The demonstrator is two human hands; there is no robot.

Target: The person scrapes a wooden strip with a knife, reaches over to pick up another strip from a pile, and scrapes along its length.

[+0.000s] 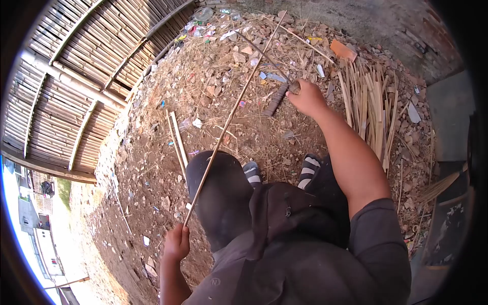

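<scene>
My left hand [176,242] is closed around the lower end of a long thin bamboo strip [223,131], which slants up and away past my knee. My right hand [307,97], arm stretched forward, grips a long dark knife [269,59] whose narrow blade points up and left. Blade and strip cross near the strip's far part; whether they touch I cannot tell. Just beside my right fingers is a brown ribbed cylinder [277,99]; whether it is held or lies on the ground is unclear.
Split bamboo strips [370,104] lie piled at the right. Two pale strips [178,137] rest left of my knee. Rubble and litter cover the ground, with an orange brick piece [343,51] ahead. A bamboo fence [81,76] stands left, a wall [366,25] at the back.
</scene>
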